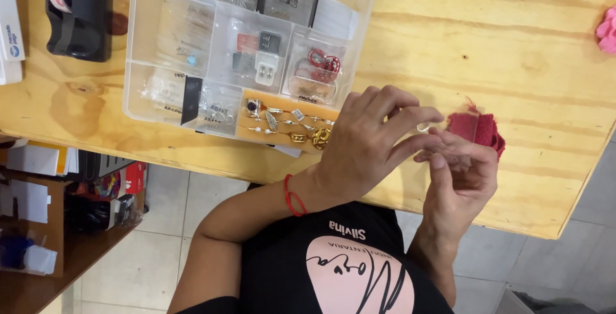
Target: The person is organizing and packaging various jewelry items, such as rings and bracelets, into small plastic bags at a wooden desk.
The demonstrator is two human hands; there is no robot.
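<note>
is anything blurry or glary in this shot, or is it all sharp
Head view: even, soft light, faint shadows; both hands, left and right, are slightly motion-blurred; the clear box shows mild glare on its plastic; the rings and table look fairly sharp.

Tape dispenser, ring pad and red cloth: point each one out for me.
tape dispenser (pixel 80 16), head view, on its black body.
ring pad (pixel 282 121), head view, on the orange foam among the rings.
red cloth (pixel 480 128), head view, on the folded fabric beside the fingers.
</note>
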